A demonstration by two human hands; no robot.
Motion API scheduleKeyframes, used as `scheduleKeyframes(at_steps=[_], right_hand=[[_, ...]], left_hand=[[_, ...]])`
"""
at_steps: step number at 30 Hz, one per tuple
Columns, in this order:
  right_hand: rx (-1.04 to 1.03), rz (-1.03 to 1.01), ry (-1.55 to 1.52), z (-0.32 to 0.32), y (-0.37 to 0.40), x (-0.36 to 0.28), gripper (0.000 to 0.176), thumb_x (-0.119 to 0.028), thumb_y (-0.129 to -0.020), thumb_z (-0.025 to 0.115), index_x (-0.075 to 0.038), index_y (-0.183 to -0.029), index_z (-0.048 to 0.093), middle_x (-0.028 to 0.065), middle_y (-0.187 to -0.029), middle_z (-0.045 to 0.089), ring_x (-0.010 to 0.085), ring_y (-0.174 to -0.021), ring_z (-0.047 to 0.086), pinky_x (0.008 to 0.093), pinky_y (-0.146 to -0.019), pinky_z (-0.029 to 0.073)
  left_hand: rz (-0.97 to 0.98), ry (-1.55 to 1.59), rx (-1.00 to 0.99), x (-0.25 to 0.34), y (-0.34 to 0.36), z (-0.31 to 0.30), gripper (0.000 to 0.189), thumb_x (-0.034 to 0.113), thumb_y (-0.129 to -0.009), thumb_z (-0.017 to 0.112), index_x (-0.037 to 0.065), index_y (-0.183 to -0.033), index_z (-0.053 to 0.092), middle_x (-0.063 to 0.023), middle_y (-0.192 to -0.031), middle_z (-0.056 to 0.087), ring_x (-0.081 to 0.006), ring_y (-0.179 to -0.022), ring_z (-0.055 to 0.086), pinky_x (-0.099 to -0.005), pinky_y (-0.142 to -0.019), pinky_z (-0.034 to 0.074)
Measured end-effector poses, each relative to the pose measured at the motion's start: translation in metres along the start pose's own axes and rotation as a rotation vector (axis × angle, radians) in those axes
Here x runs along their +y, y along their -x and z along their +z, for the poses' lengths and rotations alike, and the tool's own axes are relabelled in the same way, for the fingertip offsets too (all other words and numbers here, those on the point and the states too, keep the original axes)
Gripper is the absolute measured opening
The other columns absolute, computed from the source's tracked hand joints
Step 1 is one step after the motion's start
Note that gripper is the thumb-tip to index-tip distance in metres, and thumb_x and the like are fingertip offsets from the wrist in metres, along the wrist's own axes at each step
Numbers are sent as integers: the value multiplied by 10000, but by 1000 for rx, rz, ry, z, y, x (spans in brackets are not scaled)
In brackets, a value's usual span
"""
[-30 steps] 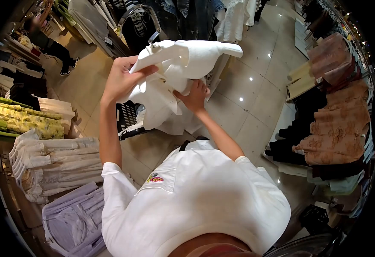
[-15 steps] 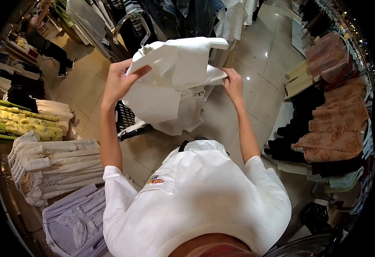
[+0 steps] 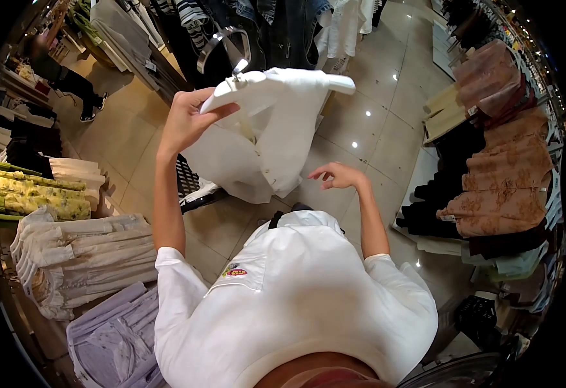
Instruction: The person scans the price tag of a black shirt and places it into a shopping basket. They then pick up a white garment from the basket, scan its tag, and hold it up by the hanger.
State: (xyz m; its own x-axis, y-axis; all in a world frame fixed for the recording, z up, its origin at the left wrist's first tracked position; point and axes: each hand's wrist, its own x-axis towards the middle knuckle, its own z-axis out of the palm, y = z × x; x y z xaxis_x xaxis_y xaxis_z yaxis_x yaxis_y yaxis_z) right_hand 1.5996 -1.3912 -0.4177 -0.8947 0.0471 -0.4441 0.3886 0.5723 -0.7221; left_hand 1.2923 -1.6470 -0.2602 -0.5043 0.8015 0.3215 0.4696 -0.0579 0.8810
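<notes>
A white garment [image 3: 288, 123] hangs from a white hanger [image 3: 341, 83] with a wide metal hook [image 3: 223, 44]. My left hand [image 3: 191, 123] is closed around the hanger's left end, thumb on top. To the right of the garment's lower part, my right hand [image 3: 341, 175] hovers with its fingers loosely bent and apart, holding nothing. Small buttons or fasteners run down the garment's front edge. Behind and below the cloth, a black slotted basket [image 3: 187, 178] is partly hidden.
Ahead stands a rack with denim vests [image 3: 283, 32] and white clothes. Cream blouses [image 3: 95, 252], yellow floral garments [image 3: 44, 191] and lilac clothes [image 3: 118, 336] line the left. Brown patterned tops [image 3: 506, 187] hang at right. A person [image 3: 70, 77] is at the far left on the tiled floor [image 3: 373, 116].
My right hand has let go of the garment and moved down toward me. The cloth on that side has dropped and hangs straighter. My left hand keeps its hold on the hanger.
</notes>
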Motion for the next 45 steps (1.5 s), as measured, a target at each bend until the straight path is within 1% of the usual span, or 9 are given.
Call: scheduleKeyframes(at_steps=[2, 6, 10, 12, 25, 29, 32, 38, 45], right_hand=[[-85, 36, 27, -5, -4, 2, 433, -100, -745, 720, -38, -1148, 573, 106, -1019, 645, 218, -874, 620, 338, -768, 515], [682, -67, 157, -26, -21, -17, 523, -38, -724, 713, -53, -1219, 544, 95, -1161, 600, 215, -991, 585, 343, -865, 477], [709, -345, -146, -46, -54, 0, 481, -45, -738, 701, -16, -1194, 550, 109, -1150, 608, 188, -1000, 577, 342, -887, 460], [223, -117, -135, -63, -42, -54, 436, -54, -771, 671, 11, -1184, 550, 114, -1142, 613, 156, -1015, 566, 317, -899, 451], [219, -2, -88, -63, -8, -103, 444, -26, -820, 583, 1, -1252, 483, 81, -1219, 556, 145, -1034, 530, 281, -896, 437], [354, 43, -78, -45, -2, -93, 376, -12, -810, 575, 8, -1182, 531, 99, -1167, 589, 188, -1021, 545, 311, -875, 453], [545, 20, -71, -54, 22, -71, 180, 9, -785, 586, 41, -960, 619, 53, -826, 650, 134, -806, 594, 267, -759, 484], [844, -71, -353, -48, 88, -41, 134, -20, -760, 629, 22, -888, 632, 22, -776, 645, 92, -728, 588, 255, -697, 479], [988, -42, 49, -63, 151, -113, 168, -99, -723, 734, 6, -812, 637, 83, -740, 640, 160, -706, 610, 283, -699, 483]], left_hand=[[25, 26, -81, 3, 1, 0, 220, 101, -767, 728, 22, -968, 690, 4, -655, 609, -27, -610, 472, -212, -568, 416], [64, 67, -115, 2, 2, -1, 237, 74, -750, 737, 20, -975, 688, -11, -678, 634, -32, -617, 490, -218, -583, 433], [131, 70, -193, 10, -1, 1, 269, 67, -736, 749, 13, -991, 684, -37, -731, 673, -41, -642, 527, -223, -618, 458], [138, 77, -199, 13, -4, 0, 281, 68, -731, 754, 14, -998, 683, -45, -749, 683, -46, -650, 538, -224, -629, 464], [279, 140, -217, 47, -46, -11, 328, 57, -724, 769, -6, -1033, 674, -15, -851, 689, -50, -759, 576, -218, -701, 483], [295, 141, -232, 55, -58, -8, 293, -21, -737, 721, -6, -1024, 670, 13, -832, 669, -37, -753, 557, -200, -698, 458], [235, 113, -230, 59, -65, -5, 312, -44, -744, 698, -11, -1052, 660, 5, -850, 671, -41, -778, 567, -200, -724, 465], [351, 153, -247, 59, -83, 19, 314, -61, -757, 673, -24, -1068, 645, -11, -873, 673, -50, -793, 569, -211, -745, 474], [424, 129, -374, 71, -107, 55, 350, -14, -726, 734, -34, -1063, 640, -46, -899, 690, -62, -783, 575, -222, -739, 474]])
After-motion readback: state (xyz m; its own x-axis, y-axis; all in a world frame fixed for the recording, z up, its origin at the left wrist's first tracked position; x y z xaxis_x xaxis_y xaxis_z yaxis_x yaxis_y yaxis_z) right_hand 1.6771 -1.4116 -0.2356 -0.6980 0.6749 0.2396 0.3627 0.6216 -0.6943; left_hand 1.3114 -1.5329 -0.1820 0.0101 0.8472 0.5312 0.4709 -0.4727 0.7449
